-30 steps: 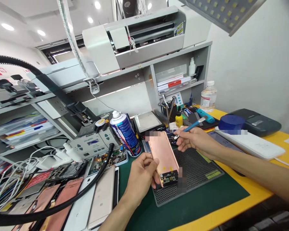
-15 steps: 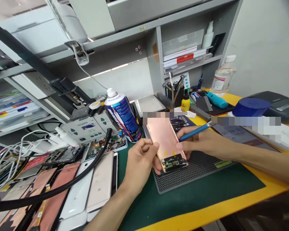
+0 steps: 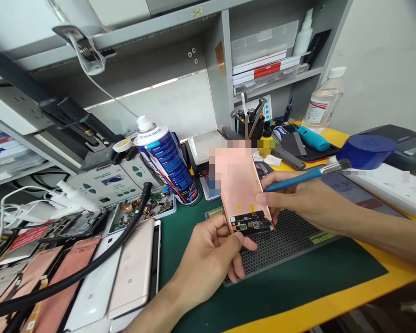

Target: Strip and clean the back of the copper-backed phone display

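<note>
A phone screen (image 3: 241, 185) with a copper-coloured back is raised over a grey honeycomb mat (image 3: 287, 236), tilted, its black circuit strip towards me. My left hand (image 3: 211, 254) is at its lower left corner, the thumb by the bottom edge and the other fingers partly beneath. On the right edge, my right hand (image 3: 298, 196) grips the screen with its thumb on the copper back. That same hand also keeps a blue-handled brush (image 3: 294, 179), whose dark tip points away to the right. The screen's top end is blurred out.
Several phones and copper-backed panels, including a gold phone (image 3: 133, 273), lie at left under a black hose (image 3: 100, 273). A blue spray can (image 3: 168, 162) stands behind a tray of parts (image 3: 166, 203). At right are a blue lid (image 3: 365, 150) and a clear bottle (image 3: 324, 101).
My left hand has moved down along the screen to its lower corner, with fingers more spread. The right hand still holds the screen and brush. The camera view has shifted slightly.
</note>
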`<state>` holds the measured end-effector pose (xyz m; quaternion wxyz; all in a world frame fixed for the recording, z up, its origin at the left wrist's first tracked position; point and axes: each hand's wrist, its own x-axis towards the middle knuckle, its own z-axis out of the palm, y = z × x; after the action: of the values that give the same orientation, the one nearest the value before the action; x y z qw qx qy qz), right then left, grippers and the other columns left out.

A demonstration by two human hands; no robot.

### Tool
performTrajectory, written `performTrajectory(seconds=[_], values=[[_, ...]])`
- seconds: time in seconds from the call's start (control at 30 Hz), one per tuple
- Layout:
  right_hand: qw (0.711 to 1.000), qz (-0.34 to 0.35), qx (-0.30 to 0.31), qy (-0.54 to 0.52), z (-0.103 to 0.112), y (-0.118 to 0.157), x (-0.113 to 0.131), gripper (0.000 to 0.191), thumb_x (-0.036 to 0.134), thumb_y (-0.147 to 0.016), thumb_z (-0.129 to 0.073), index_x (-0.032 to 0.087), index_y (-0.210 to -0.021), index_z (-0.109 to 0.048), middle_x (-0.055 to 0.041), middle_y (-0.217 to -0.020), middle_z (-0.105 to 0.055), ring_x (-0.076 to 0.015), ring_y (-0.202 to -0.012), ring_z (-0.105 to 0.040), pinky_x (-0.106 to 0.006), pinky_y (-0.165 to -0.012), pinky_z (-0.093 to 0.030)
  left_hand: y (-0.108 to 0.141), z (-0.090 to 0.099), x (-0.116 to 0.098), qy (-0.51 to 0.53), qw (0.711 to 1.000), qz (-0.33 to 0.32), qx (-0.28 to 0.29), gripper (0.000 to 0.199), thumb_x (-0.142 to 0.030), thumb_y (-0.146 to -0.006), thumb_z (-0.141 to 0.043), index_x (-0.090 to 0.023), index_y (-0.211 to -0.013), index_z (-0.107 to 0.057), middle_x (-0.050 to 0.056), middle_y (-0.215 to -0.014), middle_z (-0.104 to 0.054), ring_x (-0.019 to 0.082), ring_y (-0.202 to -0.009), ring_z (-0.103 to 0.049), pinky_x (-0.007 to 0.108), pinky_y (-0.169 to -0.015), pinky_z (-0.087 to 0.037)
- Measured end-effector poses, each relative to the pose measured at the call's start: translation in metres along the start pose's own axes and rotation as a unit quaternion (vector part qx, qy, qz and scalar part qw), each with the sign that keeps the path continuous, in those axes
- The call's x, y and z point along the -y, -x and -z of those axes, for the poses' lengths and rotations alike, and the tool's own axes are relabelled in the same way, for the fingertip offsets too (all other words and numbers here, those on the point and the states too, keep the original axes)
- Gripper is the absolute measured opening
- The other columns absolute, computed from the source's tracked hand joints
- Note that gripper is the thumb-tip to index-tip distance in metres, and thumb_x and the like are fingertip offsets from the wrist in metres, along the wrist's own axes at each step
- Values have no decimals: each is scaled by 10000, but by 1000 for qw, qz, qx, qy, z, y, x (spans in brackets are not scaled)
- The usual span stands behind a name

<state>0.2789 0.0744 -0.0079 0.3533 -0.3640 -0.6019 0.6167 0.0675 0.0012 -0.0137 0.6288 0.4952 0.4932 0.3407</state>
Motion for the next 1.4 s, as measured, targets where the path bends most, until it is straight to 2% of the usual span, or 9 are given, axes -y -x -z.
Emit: performTrajectory(seconds=[0.13,0.63,0.9,1.13,1.27,1.4], values=[[1000,-3,-1,6,1,0,-2,213,364,-822,-828,203,-870,-698,-16,-701,-728,-162,-590,-706,-263,-562,-627,-1,0,4,2,1000,2,-3,253,-389,-908,-624,-146,-862,-676,3,-511,-600,94,-412,-511,192,-423,-440],[1000,-9,23,19,3,0,-8,163,361,-856,-802,219,-891,-729,-18,-749,-734,-170,-600,-711,-281,-573,-639,-1,2,5,35,999,30,-5,173,-345,-825,-660,-180,-781,-685,-10,-525,-587,103,-432,-504,198,-410,-429],[1000,-14,22,8,2,0,-6,161,365,-849,-808,224,-888,-743,-17,-736,-738,-168,-600,-715,-262,-556,-633,-1,4,5,39,999,31,1,197,-354,-829,-667,-170,-765,-698,-5,-520,-593,97,-418,-509,187,-400,-420],[1000,-11,17,13,3,1,-4,102,336,-847,-809,257,-884,-757,-13,-736,-742,-167,-601,-713,-255,-551,-630,-4,9,6,53,998,19,27,183,-343,-868,-681,-165,-839,-709,19,-652,-674,89,-432,-536,191,-404,-462],[1000,-13,15,6,3,1,-3,115,344,-836,-815,258,-888,-759,-19,-751,-746,-174,-608,-716,-264,-543,-637,-5,11,6,64,996,16,52,189,-345,-892,-676,-162,-920,-709,17,-641,-669,97,-437,-555,190,-407,-479],[1000,-11,16,6,3,1,-3,115,345,-842,-806,253,-892,-759,-22,-744,-746,-184,-621,-721,-275,-538,-643,-6,12,6,82,995,13,62,203,-333,-884,-685,-154,-978,-697,65,-844,-736,89,-471,-573,194,-413,-500]])
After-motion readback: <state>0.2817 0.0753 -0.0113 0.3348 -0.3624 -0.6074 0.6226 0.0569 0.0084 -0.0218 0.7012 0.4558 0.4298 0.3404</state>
